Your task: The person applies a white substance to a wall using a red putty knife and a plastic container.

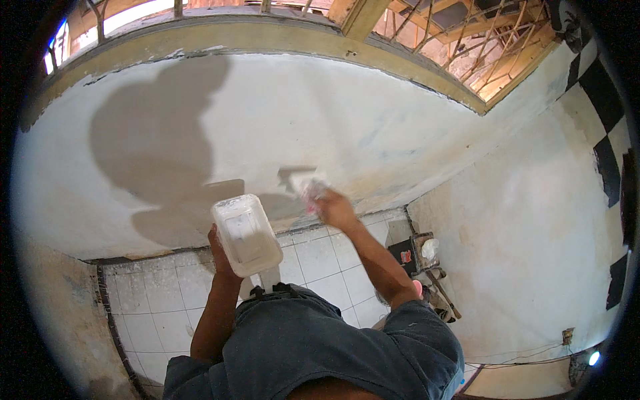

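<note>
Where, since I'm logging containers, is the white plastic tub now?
The tub is left of centre in the head view, in the left hand, in front of the wall.

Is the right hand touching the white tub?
Apart. The head view shows a strip of wall between the right hand and the white tub, which the left hand holds.

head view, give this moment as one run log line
left hand: holds white tub | right hand: holds blurred tool near wall

Barred window (363, 20), white floor tiles (317, 257)
</note>
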{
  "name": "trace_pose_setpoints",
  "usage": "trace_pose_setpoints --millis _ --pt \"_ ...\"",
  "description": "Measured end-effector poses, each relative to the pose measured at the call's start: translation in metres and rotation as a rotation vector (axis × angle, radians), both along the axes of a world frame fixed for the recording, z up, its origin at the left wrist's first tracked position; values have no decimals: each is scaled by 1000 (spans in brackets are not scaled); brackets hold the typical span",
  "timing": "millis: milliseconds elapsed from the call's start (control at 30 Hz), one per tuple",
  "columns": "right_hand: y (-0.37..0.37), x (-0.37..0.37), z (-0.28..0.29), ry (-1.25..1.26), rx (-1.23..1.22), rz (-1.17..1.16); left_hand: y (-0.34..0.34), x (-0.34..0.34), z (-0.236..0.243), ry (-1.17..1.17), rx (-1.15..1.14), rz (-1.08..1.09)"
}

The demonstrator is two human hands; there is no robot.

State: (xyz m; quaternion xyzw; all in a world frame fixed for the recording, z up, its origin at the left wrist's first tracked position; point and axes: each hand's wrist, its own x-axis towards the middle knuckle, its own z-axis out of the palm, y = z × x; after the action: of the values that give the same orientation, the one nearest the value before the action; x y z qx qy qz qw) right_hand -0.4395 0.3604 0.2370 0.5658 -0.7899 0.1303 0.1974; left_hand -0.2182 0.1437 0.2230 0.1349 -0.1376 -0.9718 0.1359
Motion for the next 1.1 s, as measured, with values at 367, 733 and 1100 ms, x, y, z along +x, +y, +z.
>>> trace_pose_setpoints --millis 367,733,1100 --pt "-77 -70 129 296 -402 -381 10 -20 14 112 -78 -70" --pt "6 33 -110 -505 539 14 5 -2 12 110 -26 2" --pt "30 65 56 -1282 -1136 -211 20 -34 18 135 -62 -114"
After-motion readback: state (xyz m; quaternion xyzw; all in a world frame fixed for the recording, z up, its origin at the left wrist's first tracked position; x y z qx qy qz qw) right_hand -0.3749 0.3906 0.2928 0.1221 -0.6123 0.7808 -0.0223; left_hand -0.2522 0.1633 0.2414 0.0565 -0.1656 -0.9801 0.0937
